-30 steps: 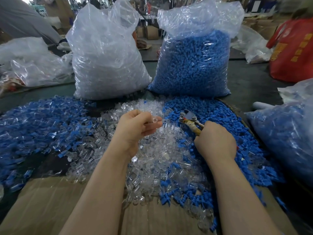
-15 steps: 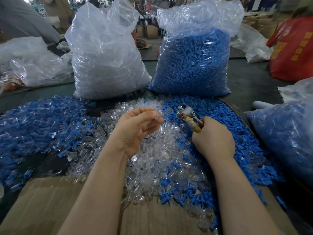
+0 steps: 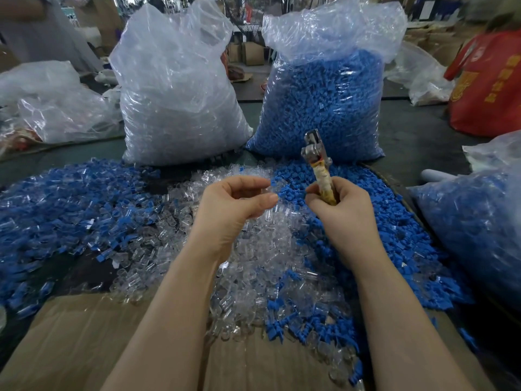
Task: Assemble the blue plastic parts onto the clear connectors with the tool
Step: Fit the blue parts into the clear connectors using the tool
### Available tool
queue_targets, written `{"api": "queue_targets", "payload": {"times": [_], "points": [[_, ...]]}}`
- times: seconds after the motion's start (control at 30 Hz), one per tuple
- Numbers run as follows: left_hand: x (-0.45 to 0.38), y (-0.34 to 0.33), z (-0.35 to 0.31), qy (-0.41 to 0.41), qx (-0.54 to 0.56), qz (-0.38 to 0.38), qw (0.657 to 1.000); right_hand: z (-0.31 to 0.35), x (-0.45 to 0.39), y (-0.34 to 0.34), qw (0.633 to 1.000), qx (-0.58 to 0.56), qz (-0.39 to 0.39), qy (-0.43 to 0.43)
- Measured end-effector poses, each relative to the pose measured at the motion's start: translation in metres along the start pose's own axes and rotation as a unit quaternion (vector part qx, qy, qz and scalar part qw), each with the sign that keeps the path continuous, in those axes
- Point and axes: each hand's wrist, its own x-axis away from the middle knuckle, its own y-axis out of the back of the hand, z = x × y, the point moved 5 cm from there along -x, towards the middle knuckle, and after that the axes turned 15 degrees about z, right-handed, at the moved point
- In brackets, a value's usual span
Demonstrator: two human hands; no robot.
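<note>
Nearest, the left hand (image 3: 239, 203) curls its fingers around a small clear plastic connector (image 3: 263, 191), barely visible at the fingertips. Just right of it, the right hand (image 3: 342, 206) grips the tape-wrapped metal tool (image 3: 318, 165), its long axis upright, head above both hands. Loose blue plastic parts (image 3: 293, 189) lie between and beyond them.

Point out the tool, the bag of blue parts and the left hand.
tool (image 3: 313, 149): head view, metal head.
bag of blue parts (image 3: 318, 108): head view, blue-filled front.
left hand (image 3: 234, 204): head view, palm.
</note>
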Motion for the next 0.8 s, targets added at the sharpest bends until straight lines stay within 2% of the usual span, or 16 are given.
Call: {"api": "queue_targets", "payload": {"times": [0.1, 0.33, 0.6, 0.8], "points": [[0.0, -0.004, -0.002, -0.017, -0.037, 0.003, 0.999, 0.007, 0.002, -0.005, 0.999, -0.035, 0.01, 0.026], [-0.001, -0.008, -0.005, -0.023, -0.062, 0.021, 0.998, 0.016, 0.004, -0.008, 0.997, -0.036, 0.021, 0.064], [0.002, -0.009, -0.01, -0.054, -0.181, -0.054, 0.981, 0.02, 0.005, -0.01, 0.996, -0.041, 0.018, 0.076], [0.003, -0.014, -0.012, -0.078, -0.235, -0.061, 0.967, 0.018, 0.005, -0.014, 0.997, -0.019, 0.02, 0.076]]}}
